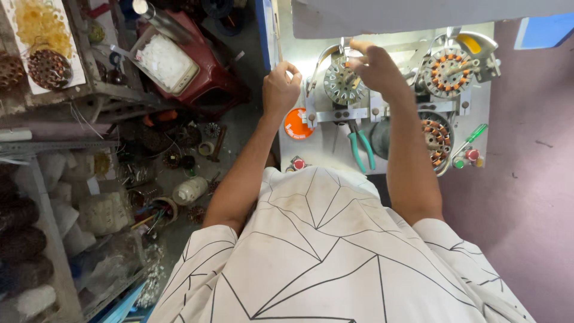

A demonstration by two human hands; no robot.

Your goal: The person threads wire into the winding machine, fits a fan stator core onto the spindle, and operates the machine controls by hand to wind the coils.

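Green-handled pliers lay on the white bench below the hands. An orange disc sat just under the left hand. A copper-wound stator stood to the right of the right hand. A red stool carrying a tray of white parts stood left of the left hand.

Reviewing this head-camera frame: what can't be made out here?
- Right hand: its fingers cover part of the bare stator core, so the grip is unclear.
- Left hand: anything pinched is too small.
- Wound stator: hidden partly behind the forearm.
- Machine top: blocked by grey panel.
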